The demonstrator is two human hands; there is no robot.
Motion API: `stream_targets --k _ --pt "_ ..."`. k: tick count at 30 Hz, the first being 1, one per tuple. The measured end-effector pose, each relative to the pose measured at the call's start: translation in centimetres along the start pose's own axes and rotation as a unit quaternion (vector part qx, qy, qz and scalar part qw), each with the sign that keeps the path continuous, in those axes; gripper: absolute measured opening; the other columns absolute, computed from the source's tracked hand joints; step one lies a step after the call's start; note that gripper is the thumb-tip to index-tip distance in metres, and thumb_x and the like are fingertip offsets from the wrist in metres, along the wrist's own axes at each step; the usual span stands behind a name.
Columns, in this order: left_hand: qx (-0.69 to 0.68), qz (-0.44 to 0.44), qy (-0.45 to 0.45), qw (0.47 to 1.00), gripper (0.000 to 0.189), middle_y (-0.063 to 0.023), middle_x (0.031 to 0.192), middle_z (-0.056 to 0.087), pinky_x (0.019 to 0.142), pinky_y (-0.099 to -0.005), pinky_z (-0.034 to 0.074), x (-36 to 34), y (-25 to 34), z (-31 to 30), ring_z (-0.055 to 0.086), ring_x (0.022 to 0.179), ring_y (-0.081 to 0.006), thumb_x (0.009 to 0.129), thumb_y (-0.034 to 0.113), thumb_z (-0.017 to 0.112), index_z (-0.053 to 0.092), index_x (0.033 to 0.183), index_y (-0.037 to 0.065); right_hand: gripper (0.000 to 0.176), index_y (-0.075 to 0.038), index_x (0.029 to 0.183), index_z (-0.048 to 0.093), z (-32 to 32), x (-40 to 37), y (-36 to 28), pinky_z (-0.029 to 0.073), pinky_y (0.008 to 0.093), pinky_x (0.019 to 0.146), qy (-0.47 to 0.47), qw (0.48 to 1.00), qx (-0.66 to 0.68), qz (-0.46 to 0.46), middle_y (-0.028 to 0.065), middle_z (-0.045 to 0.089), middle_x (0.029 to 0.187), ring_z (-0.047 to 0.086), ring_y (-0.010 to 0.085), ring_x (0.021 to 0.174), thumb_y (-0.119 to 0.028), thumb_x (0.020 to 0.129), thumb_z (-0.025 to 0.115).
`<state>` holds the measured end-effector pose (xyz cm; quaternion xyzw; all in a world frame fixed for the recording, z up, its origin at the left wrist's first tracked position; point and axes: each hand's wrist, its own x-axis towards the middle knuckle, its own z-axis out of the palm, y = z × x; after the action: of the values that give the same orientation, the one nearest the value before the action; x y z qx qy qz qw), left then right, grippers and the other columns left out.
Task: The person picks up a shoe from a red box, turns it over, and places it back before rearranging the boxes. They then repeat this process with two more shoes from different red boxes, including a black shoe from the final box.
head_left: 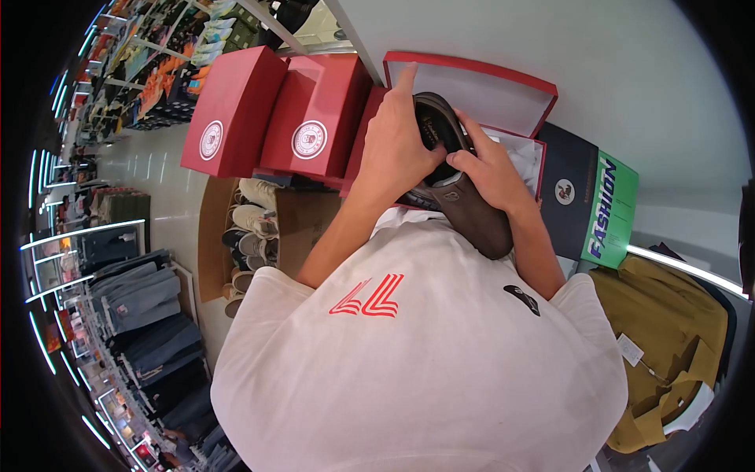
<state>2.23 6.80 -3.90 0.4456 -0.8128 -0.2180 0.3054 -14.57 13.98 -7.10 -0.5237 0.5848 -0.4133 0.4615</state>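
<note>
A dark brown slip-on shoe is held up close to my chest, its toe pointing down toward my shirt and its opening facing me. My left hand grips its left side, thumb at the opening and index finger stretched upward. On the other side my right hand is closed around the shoe, with the thumb over the edge of the opening. Gold lettering shows on the black insole. Behind the shoe stands an open red shoe box with white paper inside and its lid raised.
Red shoe boxes stand to the left, above a brown carton of several shoes. At right are a dark box, a green "FASHION" box and a mustard jacket. Jeans hang at far left.
</note>
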Motion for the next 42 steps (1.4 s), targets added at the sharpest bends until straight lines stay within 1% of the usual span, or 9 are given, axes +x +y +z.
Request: stream_targets --k 11,23,28,29,33,36,39,40,42 --pt "0.007 0.022 0.008 1.0 0.102 -0.0226 0.124 0.062 0.093 -0.0447 0.054 0.7 -2.6 2.8 0.065 0.108 -0.0413 0.072 0.001 0.078 0.022 0.157 0.005 0.069 -0.002 0.15 0.046 0.2 0.1 0.8 0.047 0.0328 0.097 0.034 0.999 0.04 0.003 0.0182 0.069 0.115 0.064 0.0238 0.103 -0.026 0.087 0.062" --pt "0.006 0.001 -0.001 1.0 0.092 -0.0221 0.109 0.068 0.09 -0.0467 0.055 1.7 -3.2 4.3 0.066 0.102 -0.0452 0.076 -0.002 0.071 0.024 0.156 0.004 0.071 0.003 0.152 0.045 -0.2 0.8 1.9 0.044 0.0301 0.103 0.027 0.995 0.07 0.068 0.0188 0.067 0.123 0.062 0.0219 0.114 -0.025 0.089 0.062" --pt "-0.227 -0.076 -0.027 0.97 0.06 -0.0247 0.114 0.071 0.085 -0.0431 0.057 2.3 -4.6 3.0 0.072 0.104 -0.032 0.08 0.002 0.068 0.053 0.138 0.002 0.071 0.003 0.152 0.045 -0.7 1.2 3.6 0.042 0.0299 0.106 0.023 0.988 0.139 0.067 0.0156 0.066 0.127 0.06 0.0203 0.118 -0.024 0.089 0.062" --pt "-0.252 -0.072 -0.025 0.965 0.049 -0.0188 0.118 0.072 0.09 -0.0369 0.056 2.2 -4.8 2.7 0.07 0.106 -0.0262 0.083 0.008 0.069 0.06 0.131 -0.001 0.07 0.003 0.152 0.046 -0.7 1.2 3.8 0.041 0.03 0.106 0.02 0.982 0.181 0.053 0.0146 0.066 0.127 0.059 0.0198 0.119 -0.024 0.089 0.062" --pt "-0.509 -0.11 -0.113 0.846 0.064 -0.0118 0.13 0.065 0.105 -0.0337 0.044 1.6 -6.5 1.6 0.061 0.122 -0.0234 0.091 0.034 0.065 0.054 0.142 -0.002 0.071 0.004 0.151 0.047 -0.8 1.4 3.8 0.04 0.0298 0.108 0.011 0.977 0.212 0.036 0.014 0.065 0.129 0.058 0.0202 0.121 -0.024 0.088 0.062" --pt "-0.627 -0.143 -0.115 0.757 0.075 -0.0125 0.134 0.062 0.105 -0.0347 0.043 1.0 -7.3 2.0 0.056 0.126 -0.0208 0.089 0.04 0.066 0.046 0.149 0.0 0.07 0.004 0.148 0.05 -1.3 1.2 3.0 0.045 0.0341 0.106 -0.019 0.942 0.334 0.028 0.0178 0.066 0.129 0.063 0.0255 0.118 -0.026 0.086 0.061" --pt "-0.648 -0.083 -0.168 0.739 0.088 -0.0106 0.13 0.061 0.094 -0.034 0.047 0.8 -6.7 3.2 0.058 0.118 -0.0195 0.083 0.037 0.073 0.035 0.155 0.003 0.064 0.007 0.14 0.054 -1.9 2.2 5.0 0.059 0.0498 0.094 -0.232 0.656 0.708 0.123 0.0274 0.067 0.121 0.071 0.0394 0.102 -0.031 0.088 0.062" --pt "-0.662 -0.027 -0.21 0.719 0.09 -0.0101 0.127 0.061 0.088 -0.0335 0.05 0.8 -5.8 3.2 0.06 0.112 -0.0198 0.082 0.035 0.075 0.033 0.156 0.004 0.064 0.007 0.14 0.054 -1.0 2.2 4.9 0.059 0.0498 0.094 -0.23 0.657 0.707 0.123 0.0274 0.067 0.121 0.071 0.0394 0.102 -0.031 0.088 0.062" --pt "-0.685 -0.059 -0.23 0.689 0.1 -0.0085 0.123 0.061 0.077 -0.0327 0.053 0.5 -3.8 2.4 0.062 0.1 -0.0186 0.077 0.023 0.081 0.028 0.16 0.007 0.053 0.007 0.127 0.059 1.6 2.0 5.2 0.061 0.0385 0.072 -0.107 0.892 0.432 0.081 0.0245 0.067 0.109 0.071 0.0317 0.084 -0.038 0.098 0.061"
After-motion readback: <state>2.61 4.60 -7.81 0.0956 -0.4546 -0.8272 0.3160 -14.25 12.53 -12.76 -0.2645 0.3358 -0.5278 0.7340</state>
